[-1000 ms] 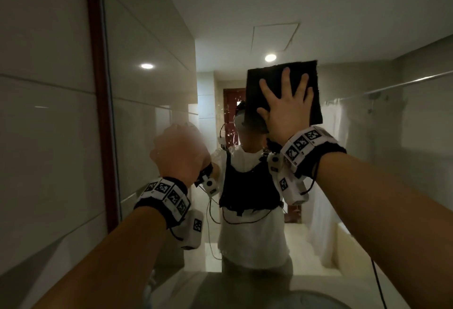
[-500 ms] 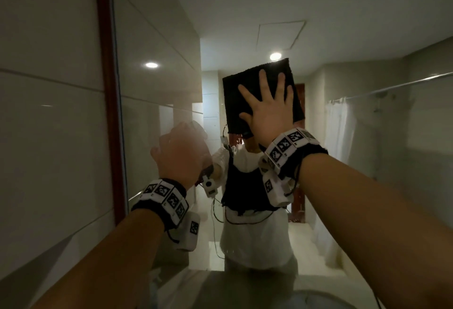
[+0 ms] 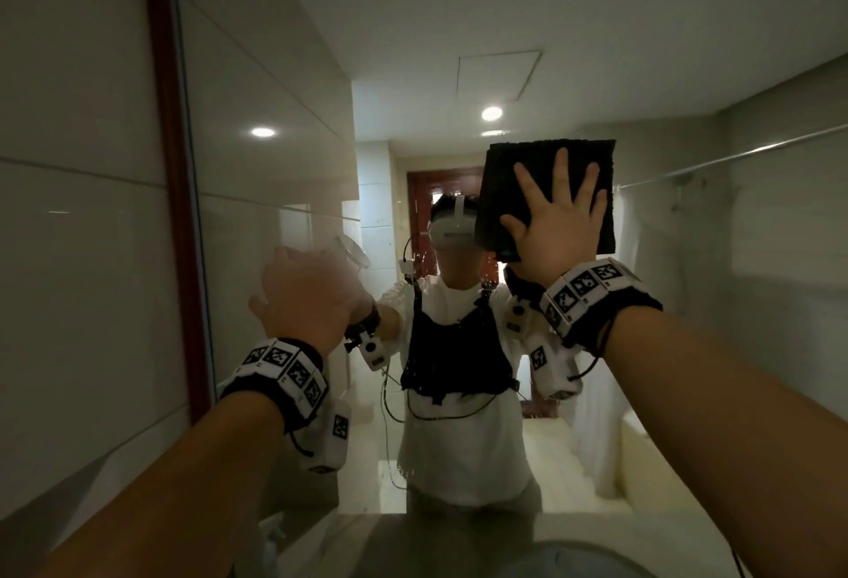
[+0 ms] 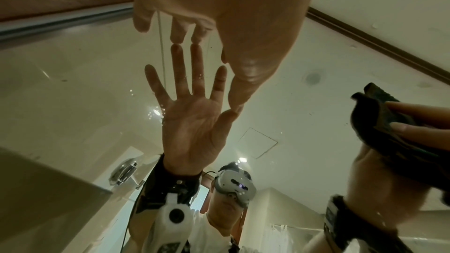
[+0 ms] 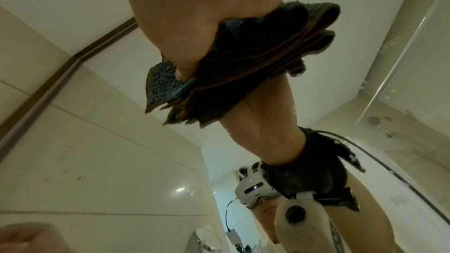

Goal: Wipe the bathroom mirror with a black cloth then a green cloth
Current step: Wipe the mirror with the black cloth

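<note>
The bathroom mirror [image 3: 459, 17] fills the view ahead, and I see myself reflected in it. My right hand [image 3: 555, 229] presses a folded black cloth [image 3: 518, 183] flat against the glass at head height, fingers straight and spread. The right wrist view shows the thumb lying on the cloth [image 5: 255, 61] and its stacked folds. My left hand [image 3: 312, 293] is raised to the left and lower. In the left wrist view its straight fingertips [image 4: 185, 34] touch the glass and hold nothing. No green cloth is in view.
A red-brown frame [image 3: 170, 164] borders the mirror on the left, with a tiled wall [image 3: 69, 256] beyond it. The counter and a round basin rim [image 3: 583, 559] lie below. A door, a shower rail and a curtain appear only as reflections.
My right hand slid the black cloth left across the glass, then back right and slightly lower. My left hand has stayed in about the same place.
</note>
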